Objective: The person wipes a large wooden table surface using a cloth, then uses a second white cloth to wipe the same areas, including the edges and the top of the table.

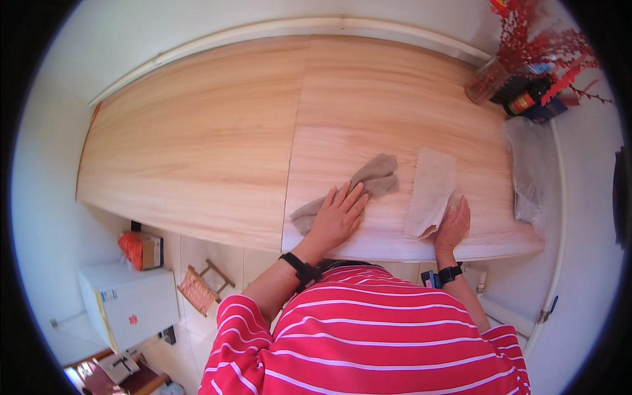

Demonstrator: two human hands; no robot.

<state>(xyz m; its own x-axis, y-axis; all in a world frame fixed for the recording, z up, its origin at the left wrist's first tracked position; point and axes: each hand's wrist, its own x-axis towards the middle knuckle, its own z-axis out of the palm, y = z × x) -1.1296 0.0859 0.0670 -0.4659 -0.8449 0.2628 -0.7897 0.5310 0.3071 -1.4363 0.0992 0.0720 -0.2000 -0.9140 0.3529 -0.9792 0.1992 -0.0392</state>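
My left hand (340, 215) lies flat, fingers spread, on a crumpled grey-brown cloth (376, 177) on the wood-grain countertop (197, 143). The cloth reaches out on both sides of the hand. Near the front edge, my right hand (454, 224) rests on its side against the lower right edge of a pale, scallop-edged cloth (430, 185), which lies spread out with a small hole or fold near its lower end. Whether the right fingers pinch this cloth is not visible. A gap of bare countertop separates the two cloths.
At the back right stand a glass vase (486, 81) with red berry branches and a dark bottle (527, 100). Clear plastic wrapping (528, 168) lies at the right edge. A pipe (316, 23) runs along the back wall. Below left are a white cabinet (131, 301) and a folding stool (200, 291).
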